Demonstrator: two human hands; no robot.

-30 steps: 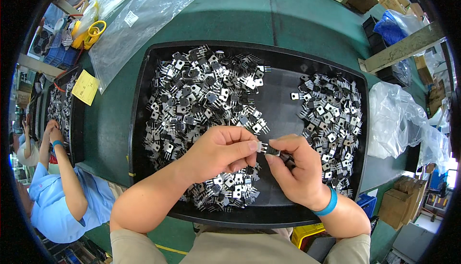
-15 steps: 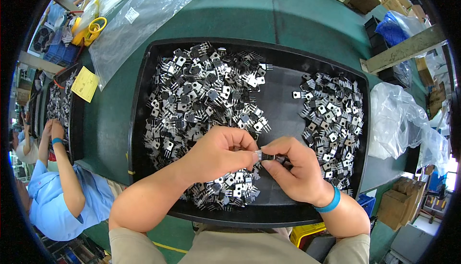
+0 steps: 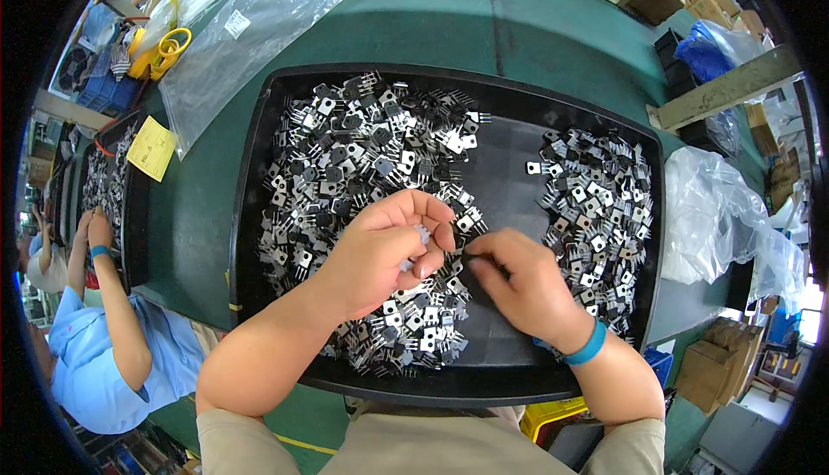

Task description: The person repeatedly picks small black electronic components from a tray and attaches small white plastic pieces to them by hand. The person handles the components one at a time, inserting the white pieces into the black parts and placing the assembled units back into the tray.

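Note:
A wide black tray (image 3: 514, 281) in front of me holds two heaps of small electronic components with metal legs, black bodies and silvery tabs, apparently transistors. Over the larger left heap (image 3: 345, 155), my left hand (image 3: 393, 246) is half curled, palm turned up. Small pale translucent pieces (image 3: 420, 235) show between its bent fingers; their exact kind is unclear. My right hand (image 3: 527, 285) has its thumb and forefinger drawn together at that heap's right edge. Whatever sits at those fingertips is hidden. The smaller right heap (image 3: 600, 224) lies beyond that hand.
The tray stands on a green table (image 3: 414, 17). Clear plastic bags lie at the far left (image 3: 250, 43) and right (image 3: 708, 216). A yellow paper note (image 3: 152, 148) is left of the tray. A co-worker in blue (image 3: 129, 345) handles parts in another tray (image 3: 136, 216).
My hands were fingertip to fingertip around a small part with a translucent piece. They have separated; my left hand moved up and left and turned, while my right fingers moved slightly up toward the left heap.

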